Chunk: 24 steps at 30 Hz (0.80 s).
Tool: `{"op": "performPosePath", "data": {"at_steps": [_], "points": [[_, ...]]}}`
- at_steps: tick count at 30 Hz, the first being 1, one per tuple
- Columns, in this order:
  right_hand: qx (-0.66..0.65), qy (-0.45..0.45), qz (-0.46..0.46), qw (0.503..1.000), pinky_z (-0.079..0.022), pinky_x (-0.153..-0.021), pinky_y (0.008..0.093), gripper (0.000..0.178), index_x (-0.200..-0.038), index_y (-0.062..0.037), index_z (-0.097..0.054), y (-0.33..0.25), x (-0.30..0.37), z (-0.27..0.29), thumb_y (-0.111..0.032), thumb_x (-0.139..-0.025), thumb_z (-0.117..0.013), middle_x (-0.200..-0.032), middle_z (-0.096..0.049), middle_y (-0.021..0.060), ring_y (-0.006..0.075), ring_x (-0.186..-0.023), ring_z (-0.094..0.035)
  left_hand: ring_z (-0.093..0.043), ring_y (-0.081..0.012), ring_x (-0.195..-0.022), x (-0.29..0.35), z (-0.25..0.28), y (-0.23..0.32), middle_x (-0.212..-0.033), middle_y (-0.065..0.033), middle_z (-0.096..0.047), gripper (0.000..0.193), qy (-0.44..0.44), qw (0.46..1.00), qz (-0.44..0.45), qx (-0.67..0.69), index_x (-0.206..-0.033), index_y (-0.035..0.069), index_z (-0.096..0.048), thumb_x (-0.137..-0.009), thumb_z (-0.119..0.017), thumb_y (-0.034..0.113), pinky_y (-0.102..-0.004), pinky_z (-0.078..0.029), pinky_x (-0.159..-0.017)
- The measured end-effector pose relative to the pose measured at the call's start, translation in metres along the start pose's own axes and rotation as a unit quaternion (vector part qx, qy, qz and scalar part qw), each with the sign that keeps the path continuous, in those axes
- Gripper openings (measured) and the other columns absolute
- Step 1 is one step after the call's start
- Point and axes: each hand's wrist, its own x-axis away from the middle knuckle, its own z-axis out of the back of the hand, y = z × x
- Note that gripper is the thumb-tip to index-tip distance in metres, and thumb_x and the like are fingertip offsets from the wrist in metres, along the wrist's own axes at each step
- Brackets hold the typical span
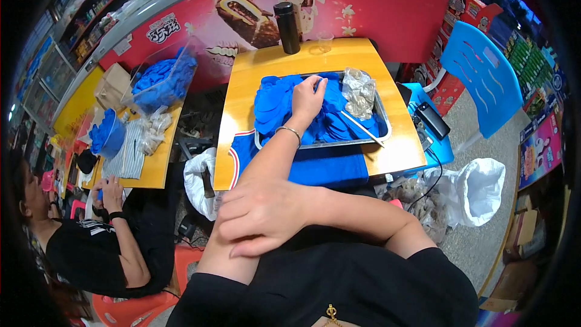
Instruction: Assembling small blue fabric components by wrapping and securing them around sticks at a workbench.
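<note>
Many blue pieces (275, 109) lie heaped in the tray (388, 124) on the counter (243, 72).
My left hand (308, 98) touches them, grip unclear; my right hand (263, 213) lies loose on my left forearm (263, 166); what's done, I can't tell.

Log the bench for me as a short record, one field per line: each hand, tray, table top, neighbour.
Left hand: over the blue pieces; fingertip grip unclear
Right hand: laid across the left forearm, fingers loosely bent
Tray: metal; bears the blue pieces, a clear bag at far right, and a thin pale stick reaching the near right corner
Table: yellow; dark bottle and clear cup beyond the tray
Neighbour: seated at left, hands raised together
</note>
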Motion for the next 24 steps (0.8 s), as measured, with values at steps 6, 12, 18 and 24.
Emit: {"op": "performPosePath", "data": {"at_steps": [6, 12, 18, 24], "points": [[-0.113, 0.026, 0.018, 0.993, -0.042, -0.070, 0.0385, 0.025, -0.091, -0.0056, -0.055, -0.010, -0.024, -0.019, -0.029, -0.083, -0.060, -0.089, -0.053, 0.0079, 0.0269, -0.081, -0.052, -0.062, -0.0333, -0.067, 0.005, -0.001, -0.007, -0.072, -0.0178, -0.062, 0.023, -0.004, 1.000, -0.013, -0.023, -0.083, 0.002, -0.064, -0.084, -0.060, 0.025, -0.0370, -0.048, -0.058], [0.004, 0.041, -0.007, 0.999, -0.043, -0.070, 0.0375, 0.019, -0.084, -0.0075, -0.059, 0.009, -0.003, -0.004, -0.027, -0.083, -0.062, -0.084, -0.054, 0.0078, 0.0267, -0.079, -0.053, -0.059, -0.0253, -0.060, 0.007, 0.006, -0.018, -0.068, -0.0151, -0.061, 0.023, 0.011, 0.999, -0.025, -0.019, -0.085, 0.001, -0.064, -0.084, -0.062, 0.024, -0.0329, -0.046, -0.056], [0.235, 0.233, -0.283, 0.900, -0.045, -0.064, 0.0321, 0.007, -0.080, -0.0015, -0.060, 0.058, 0.106, 0.066, -0.008, -0.078, -0.063, -0.078, -0.058, 0.0101, 0.0230, -0.071, -0.057, -0.060, -0.0266, -0.060, 0.020, 0.044, -0.024, -0.070, -0.0148, -0.062, 0.018, -0.086, 0.996, 0.015, -0.009, -0.090, 0.006, -0.065, -0.082, -0.062, 0.022, -0.0338, -0.046, -0.054], [0.527, 0.154, -0.468, 0.692, -0.044, -0.084, 0.0391, 0.023, -0.096, -0.0055, -0.060, 0.112, 0.250, 0.142, -0.006, -0.073, -0.061, -0.098, -0.058, 0.0165, 0.0309, -0.097, -0.054, -0.061, -0.0296, -0.076, 0.041, 0.052, -0.026, -0.083, -0.0126, -0.063, 0.017, -0.109, 0.976, -0.134, -0.134, -0.092, 0.007, -0.064, -0.080, -0.064, 0.019, -0.0364, -0.048, -0.065]]}}
